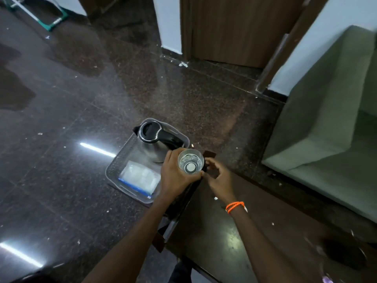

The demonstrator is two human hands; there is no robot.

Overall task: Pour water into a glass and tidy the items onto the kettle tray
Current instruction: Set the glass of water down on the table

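A clear tray [114, 166] lies on the dark floor. On it stands a steel kettle [155, 144] with a black lid and handle, and a white packet [139, 177] with a blue edge lies in front of the kettle. My left hand [175, 174] grips a clear glass [190, 161] from its left side, holding it upright above the tray's right edge; it looks to hold water. My right hand [218, 176] is just right of the glass, fingers curled near a small dark object [210, 155]; what it holds is unclear.
A low dark table [224, 231] runs from bottom centre to the right, under my right arm. A green sofa [326, 119] stands at the right. A wooden door [234, 27] and white walls are at the back. The floor is glossy dark stone with specks.
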